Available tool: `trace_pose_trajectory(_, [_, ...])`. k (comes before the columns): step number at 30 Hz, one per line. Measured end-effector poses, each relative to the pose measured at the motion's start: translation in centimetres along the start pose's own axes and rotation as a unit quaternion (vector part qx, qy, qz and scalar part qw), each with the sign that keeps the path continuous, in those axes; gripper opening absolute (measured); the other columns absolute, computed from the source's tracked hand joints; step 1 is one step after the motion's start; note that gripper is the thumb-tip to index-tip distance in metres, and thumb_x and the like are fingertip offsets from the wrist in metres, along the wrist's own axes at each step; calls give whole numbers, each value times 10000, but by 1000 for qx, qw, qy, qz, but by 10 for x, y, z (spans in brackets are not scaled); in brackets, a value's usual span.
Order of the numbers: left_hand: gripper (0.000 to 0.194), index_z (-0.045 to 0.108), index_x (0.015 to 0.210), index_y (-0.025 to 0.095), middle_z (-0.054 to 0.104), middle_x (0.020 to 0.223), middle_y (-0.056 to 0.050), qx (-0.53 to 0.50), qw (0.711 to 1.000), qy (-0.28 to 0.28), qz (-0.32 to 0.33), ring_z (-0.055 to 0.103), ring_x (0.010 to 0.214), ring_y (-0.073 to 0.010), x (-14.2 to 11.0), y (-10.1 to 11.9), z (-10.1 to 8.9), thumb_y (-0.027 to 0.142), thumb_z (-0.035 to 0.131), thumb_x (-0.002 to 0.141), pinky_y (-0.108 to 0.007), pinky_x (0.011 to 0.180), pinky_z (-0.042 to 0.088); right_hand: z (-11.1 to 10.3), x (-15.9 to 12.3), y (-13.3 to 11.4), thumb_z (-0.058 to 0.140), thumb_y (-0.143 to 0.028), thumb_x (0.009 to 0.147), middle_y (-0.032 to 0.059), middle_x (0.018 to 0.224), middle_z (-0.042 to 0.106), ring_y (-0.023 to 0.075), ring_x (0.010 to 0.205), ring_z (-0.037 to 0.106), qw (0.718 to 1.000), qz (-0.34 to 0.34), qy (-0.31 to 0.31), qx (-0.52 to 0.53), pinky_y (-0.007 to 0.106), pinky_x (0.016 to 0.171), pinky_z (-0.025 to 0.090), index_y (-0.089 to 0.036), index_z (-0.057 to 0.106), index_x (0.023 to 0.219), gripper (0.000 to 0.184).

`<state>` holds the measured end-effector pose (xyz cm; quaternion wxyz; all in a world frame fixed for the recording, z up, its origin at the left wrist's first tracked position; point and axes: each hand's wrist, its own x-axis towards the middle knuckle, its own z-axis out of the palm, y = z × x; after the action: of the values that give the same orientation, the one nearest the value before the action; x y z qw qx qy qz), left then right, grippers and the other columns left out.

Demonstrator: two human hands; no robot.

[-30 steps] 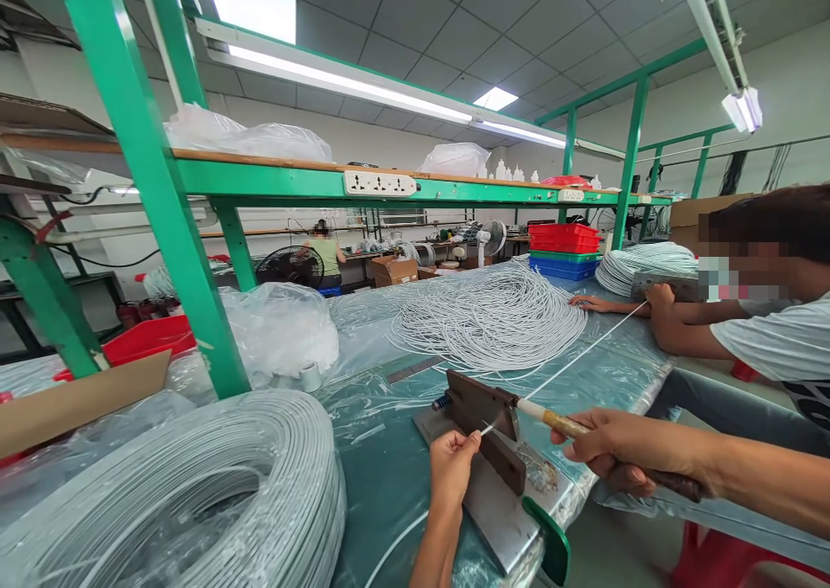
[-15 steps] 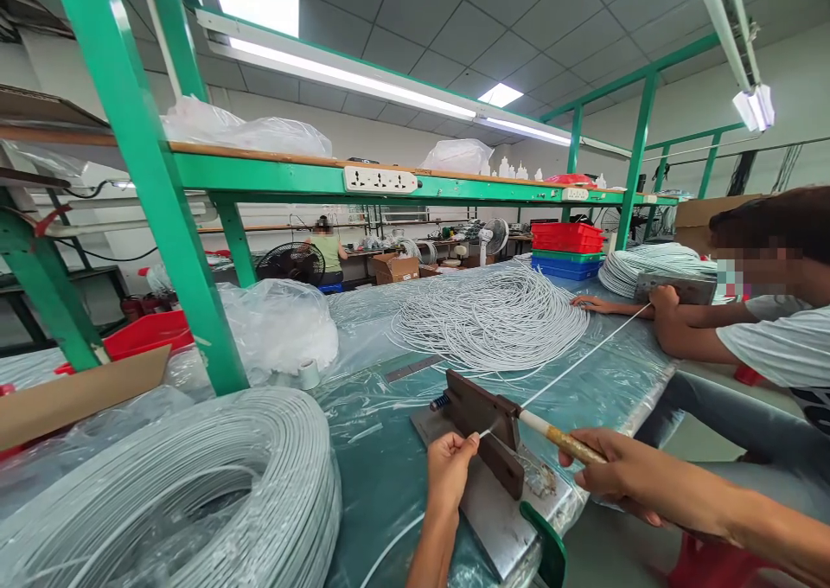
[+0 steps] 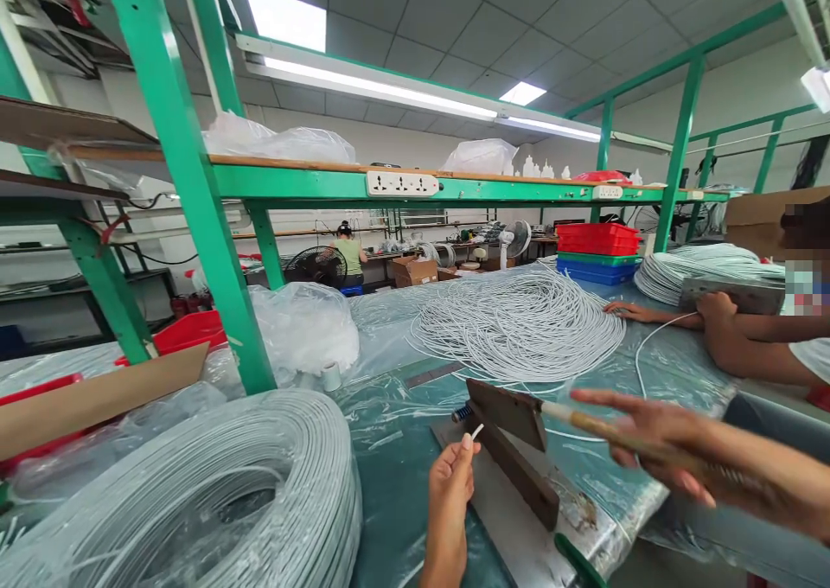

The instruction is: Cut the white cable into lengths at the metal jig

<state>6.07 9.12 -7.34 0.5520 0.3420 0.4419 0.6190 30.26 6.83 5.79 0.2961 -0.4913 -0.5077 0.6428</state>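
Note:
My left hand [image 3: 450, 484] pinches the free end of a white cable [image 3: 476, 432] just left of a hinged cutter blade [image 3: 509, 413], which is lifted off its lower bar [image 3: 519, 476]. That cable runs down past my wrist. My right hand [image 3: 654, 441], blurred, holds the cutter's taped handle [image 3: 580, 419] loosely, with the index finger stretched along it. Right of the blade, a cut length of cable [image 3: 639, 354] lies slack and curves toward a co-worker's hand [image 3: 713, 307].
A big coil of white cable [image 3: 194, 501] fills the near left. A heap of cut cable lengths [image 3: 519, 324] lies mid-table. A green frame post [image 3: 194, 199], plastic bag [image 3: 304, 324], tape roll [image 3: 330, 376] and cardboard [image 3: 97, 398] stand left. Stacked bins [image 3: 596, 251] sit behind.
The blade and handle have swung up from the closed position. The taut cable to the co-worker has gone slack and now curves on the table. My left hand still pinches the cable end.

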Motion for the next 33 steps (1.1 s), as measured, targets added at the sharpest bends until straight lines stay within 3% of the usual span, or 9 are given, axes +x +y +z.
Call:
trace_pose_trajectory(3, [658, 672, 777, 111, 268, 454, 105, 5, 1000, 11, 28, 200, 448, -29, -4, 0, 2, 696, 703, 476, -208, 471, 122, 6, 17, -55, 402, -338, 911, 82, 766, 665, 107, 608, 648, 990, -51, -35, 125, 146, 588, 508, -140, 514, 1105, 299])
trace_pose_trajectory(5, [677, 687, 743, 106, 242, 447, 104, 12, 999, 31, 38, 179, 450, -32, -5, -1, 5, 716, 697, 449, -217, 471, 105, 13, 38, -82, 328, -466, 930, 128, 858, 681, 143, 769, 676, 984, -91, -56, 142, 184, 710, 517, -110, 530, 1057, 428])
trace_pose_trajectory(9, [695, 653, 633, 116, 209, 409, 110, 3, 998, 56, 27, 156, 413, -31, -1, -7, 8, 770, 662, 400, -226, 453, 84, 34, 105, -120, 278, -613, 883, 164, 933, 681, 176, 835, 668, 975, -163, -94, 119, 234, 714, 515, -108, 458, 1207, 626])
trace_pose_trajectory(15, [696, 538, 473, 172, 173, 355, 110, 0, 995, 96, 36, 111, 360, -34, 8, -27, 6, 865, 531, 415, -241, 424, 60, 80, 212, -139, 273, -665, 846, 151, 1135, 628, 189, 976, 622, 983, -170, -56, 49, 284, 811, 478, -155, 300, 1338, 710])
trace_pose_trajectory(20, [710, 496, 372, 197, 179, 314, 93, -1, 991, 126, 53, 97, 347, -42, 15, -39, 9, 905, 455, 417, -266, 451, 62, 104, 253, -135, 314, -619, 865, 186, 1103, 627, 208, 950, 625, 987, -153, -54, 16, 320, 787, 487, -109, 192, 1383, 737])
trace_pose_trajectory(26, [705, 482, 347, 212, 167, 309, 88, -30, 990, 128, 51, 92, 338, -46, 16, -37, 11, 915, 452, 391, -271, 444, 60, 113, 249, -118, 542, -343, 852, 102, 911, 657, 168, 802, 626, 973, -225, 29, -41, 295, 787, 467, -136, 272, 1352, 605])
trace_pose_trajectory(29, [721, 480, 360, 199, 173, 310, 90, -39, 989, 137, 43, 100, 328, -33, 13, -30, 11, 920, 454, 369, -251, 428, 52, 111, 213, -97, 587, -261, 818, 23, 776, 639, 124, 692, 609, 954, -293, 31, -63, 251, 755, 462, -159, 404, 1270, 498])
trace_pose_trajectory(31, [732, 472, 371, 189, 184, 312, 96, -51, 987, 146, 38, 101, 325, -19, 10, -24, 9, 921, 460, 347, -231, 417, 52, 104, 178, -77, 581, -349, 815, 10, 697, 629, 117, 609, 597, 942, -325, -10, -85, 244, 676, 473, -138, 517, 1129, 383])
trace_pose_trajectory(33, [741, 470, 384, 179, 192, 308, 101, -64, 986, 148, 40, 106, 314, -8, 6, -16, 5, 918, 466, 340, -211, 402, 56, 94, 139, -52, 559, -484, 799, 17, 634, 624, 114, 532, 579, 934, -331, -60, -116, 233, 573, 462, -116, 570, 968, 405])
